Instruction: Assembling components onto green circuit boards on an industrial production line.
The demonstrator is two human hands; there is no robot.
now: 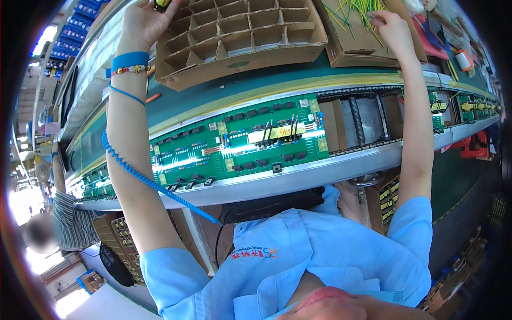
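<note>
My left hand (pixel 143 24) is at the upper left, its fingers closed around a small black-and-yellow transformer (pixel 161 4) that the top edge partly cuts off. Beside it stands a cardboard box with dividers (pixel 240 61); the cells I can see into hold nothing. At the upper right, my right hand (pixel 392 31) pinches at a pile of yellow-green wires (pixel 360 12) lying on a cardboard box (pixel 349 50). Between my forearms, a green circuit board (pixel 186 154) sits on the rail, with a yellow-taped transformer (pixel 280 132) and black parts on it.
A metal-edged conveyor rail (pixel 341 164) crosses in front of me, with more boards (pixel 472 106) at the right. A coiled blue wrist cord (pixel 144 178) runs from my left wrist to near my body. Another person in a striped sleeve (pixel 80 226) is at far left.
</note>
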